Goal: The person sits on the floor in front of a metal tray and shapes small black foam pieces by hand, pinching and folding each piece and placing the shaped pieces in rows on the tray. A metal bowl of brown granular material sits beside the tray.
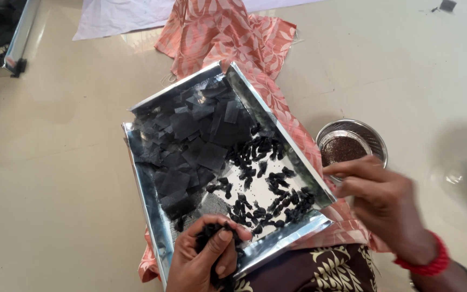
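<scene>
Head view: one tray point(152, 216) (two hands)

Bare floor point(55, 189) is lying open left of the steel tray point(147, 200); right of it, a small steel bowl point(377, 141) is crowding the passage.

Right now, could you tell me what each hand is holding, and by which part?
The left hand pinches a small black piece between its fingertips, which part is hidden. The right hand holds nothing visible.

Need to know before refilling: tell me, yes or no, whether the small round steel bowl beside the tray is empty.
No: the small round steel bowl holds dark brown granules, just beyond the right hand.
</scene>
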